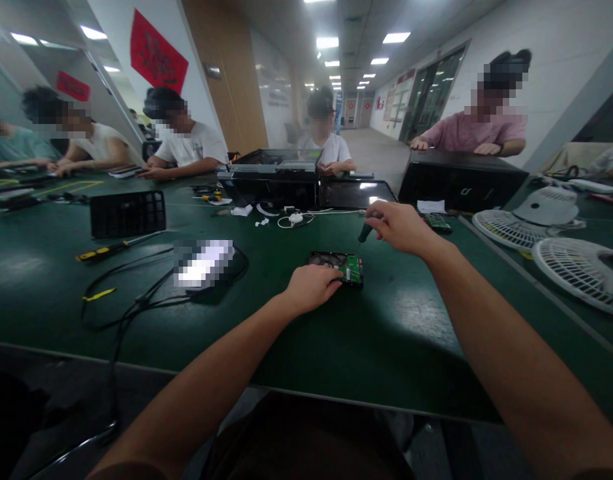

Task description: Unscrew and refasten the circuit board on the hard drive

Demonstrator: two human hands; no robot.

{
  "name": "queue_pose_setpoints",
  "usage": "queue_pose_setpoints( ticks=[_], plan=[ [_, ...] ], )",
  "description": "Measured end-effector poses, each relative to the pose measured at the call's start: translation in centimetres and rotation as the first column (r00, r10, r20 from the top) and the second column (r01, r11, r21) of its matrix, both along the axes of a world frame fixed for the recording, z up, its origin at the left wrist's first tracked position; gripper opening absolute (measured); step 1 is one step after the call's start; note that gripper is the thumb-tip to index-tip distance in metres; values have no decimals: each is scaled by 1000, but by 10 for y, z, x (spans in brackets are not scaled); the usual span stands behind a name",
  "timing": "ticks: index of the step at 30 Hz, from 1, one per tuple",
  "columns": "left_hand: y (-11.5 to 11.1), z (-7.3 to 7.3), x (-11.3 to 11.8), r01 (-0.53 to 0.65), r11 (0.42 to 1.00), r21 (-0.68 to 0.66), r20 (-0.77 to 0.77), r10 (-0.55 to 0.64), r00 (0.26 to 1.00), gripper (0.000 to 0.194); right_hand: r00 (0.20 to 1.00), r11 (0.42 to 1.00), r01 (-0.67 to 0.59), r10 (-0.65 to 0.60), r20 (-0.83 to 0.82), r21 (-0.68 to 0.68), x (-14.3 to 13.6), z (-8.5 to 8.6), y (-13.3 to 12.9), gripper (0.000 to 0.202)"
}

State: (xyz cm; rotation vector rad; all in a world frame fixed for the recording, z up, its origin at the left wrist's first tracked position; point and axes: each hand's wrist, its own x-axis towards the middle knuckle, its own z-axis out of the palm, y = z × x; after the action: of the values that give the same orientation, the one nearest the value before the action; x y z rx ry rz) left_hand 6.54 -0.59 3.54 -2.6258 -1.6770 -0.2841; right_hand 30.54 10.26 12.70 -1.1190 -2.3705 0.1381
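Observation:
A hard drive (354, 268) lies on the green table with its green circuit board facing up. My left hand (312, 287) grips its near left side, the fingers partly covering it. Over the drive's far right corner, my right hand (393, 225) is closed round the top of a dark green screwdriver (365, 231). The screwdriver is tilted and its thin shaft points down at the board. Whether the tip touches a screw is too small to tell.
Behind the drive stand an opened computer case (271, 187) and a black case (461, 183), with people around. White fan grilles (581, 267) lie right. A yellow-black screwdriver (106, 250), a lit phone-like screen (205, 263) and black cables (141, 300) lie left. Another circuit board (437, 223) sits beyond my right wrist.

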Motion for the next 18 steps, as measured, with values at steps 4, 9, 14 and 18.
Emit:
queue_pose_setpoints(
  ticks=[4, 9, 14, 18],
  plan=[
    [0, 1, 0, 3, 1000, -4, -1, -3, 1000, 31, 1000, 997, 5, -6, 12, 76, -2, 0, 1, 20],
    [0, -1, 0, 4, 1000, 3, -8, -4, 1000, 30, 996, 985, 42, -53, 65, 167, -2, -2, 5, 20],
    [0, -2, -1, 1, 1000, 4, -11, -1, 1000, 31, 993, 981, 28, -48, 105, 191, 1, -1, 5, 14],
    [0, -1, -1, 5, 1000, 1, -8, -5, 1000, 31, 998, 988, 16, -26, 60, 151, 1, -1, 4, 10]
  ],
)
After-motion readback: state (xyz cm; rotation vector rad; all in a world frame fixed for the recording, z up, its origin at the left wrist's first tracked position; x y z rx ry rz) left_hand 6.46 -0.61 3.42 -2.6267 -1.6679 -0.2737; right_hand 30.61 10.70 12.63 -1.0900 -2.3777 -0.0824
